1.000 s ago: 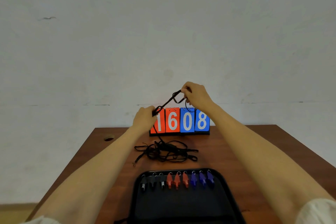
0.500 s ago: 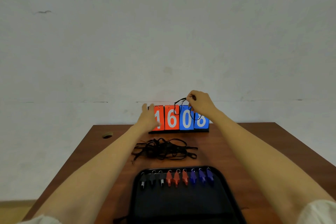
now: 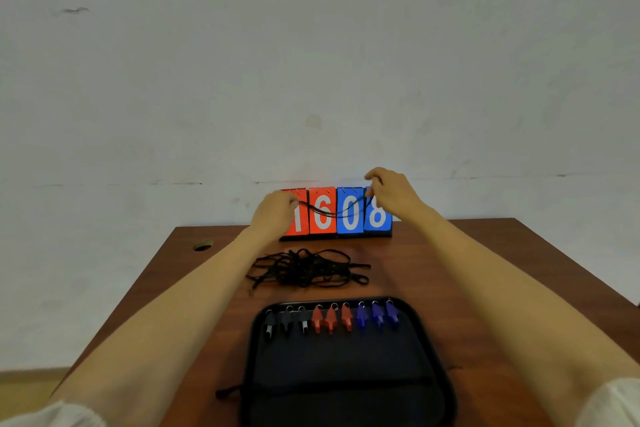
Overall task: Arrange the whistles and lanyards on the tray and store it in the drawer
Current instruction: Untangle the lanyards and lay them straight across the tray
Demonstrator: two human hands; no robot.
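Having been regrasped by the left hand (image 3: 273, 211), one black lanyard (image 3: 332, 211) is now pinched taut between both hands' closed fingers, right hand (image 3: 391, 192) included, and is judged ready for the tray (image 3: 446, 388).

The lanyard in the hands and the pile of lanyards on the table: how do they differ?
The held lanyard is a single cord, drawn out between the left hand and the right hand; the pile is many cords tangled together. The held lanyard hangs in the air before the scoreboard; the pile lies loose on the table, beyond the tray. Both are thin and black.
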